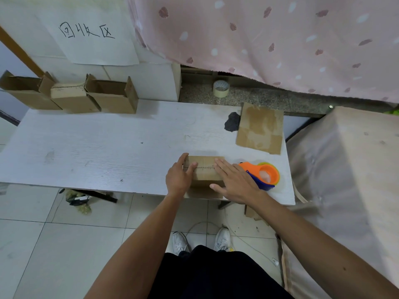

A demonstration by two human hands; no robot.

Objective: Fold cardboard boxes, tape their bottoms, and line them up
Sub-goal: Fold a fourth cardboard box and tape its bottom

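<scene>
The box (pixel 205 172) in play is parked at roughly 5 o'clock on the white table (pixel 97 147), right at the near edge, with what's judged to be its flapped bottom turned up. A seam (pixel 204 167) can be seen running across the top between the hands. Whether tape is already on it can't be told from here.

The left hand (pixel 179 178) is laid over the 9 o'clock end, thumb spread toward the far corner and fingers fairly straight on top. The right hand (pixel 233 182) is pressed flat on the 3 o'clock end, fingers straight. So nothing is really gripped, the flaps are just being held down.

The tape dispenser (pixel 262 174) is sitting just beside the box at 3 o'clock, under the right wrist. A flat cardboard blank (pixel 260 128) is lying at 1 o'clock. Three folded boxes (pixel 71 98) are lined up at 10 o'clock by the wall.

Handling-wise, a small empty carton like this is reckoned to be very light and a bit springy, so the flaps will likely pop up if let go. It's probably best taken by the two short ends, not squeezed in the middle where the thin walls could be crushed.
</scene>
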